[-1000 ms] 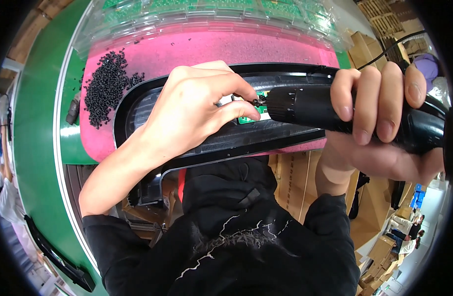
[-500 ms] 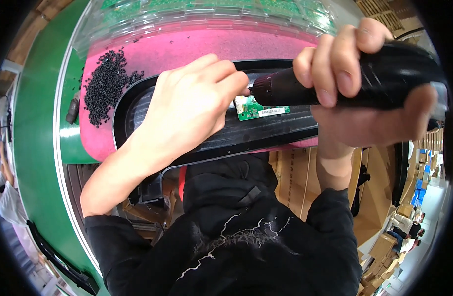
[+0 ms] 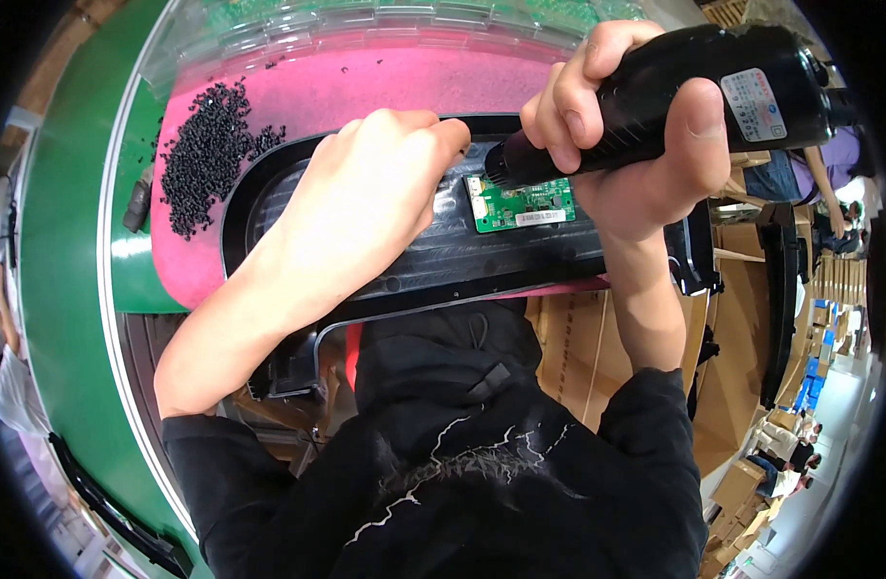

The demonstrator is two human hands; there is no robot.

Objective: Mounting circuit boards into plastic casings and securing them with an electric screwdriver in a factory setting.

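My right hand (image 3: 640,198) is wrapped round a black electric screwdriver (image 3: 645,96). The tool lies slantwise, its ribbed nose over the upper edge of a green circuit board (image 3: 497,214); its bit is hidden. That board, with a white label strip, lies inside a long black plastic housing (image 3: 414,275) with a rounded left end. My left hand (image 3: 361,193) is above the housing, left of the screwdriver's nose and apart from it. Its thumb and fingers are pinched together, with a small dark speck at the tips, too small to name.
Small black screws (image 3: 206,159) are heaped on the pink mat (image 3: 197,270) at the left. Clear plastic trays (image 3: 366,34) with green boards stand at the back. A dark lump (image 3: 137,205) lies on the green table (image 3: 67,193). Cardboard boxes (image 3: 583,347) and other people are at the right.
The screwdriver has tilted, its rear end swinging up and left, and my right hand has turned with it. My left fingers have moved left and up, away from its nose, uncovering more board.
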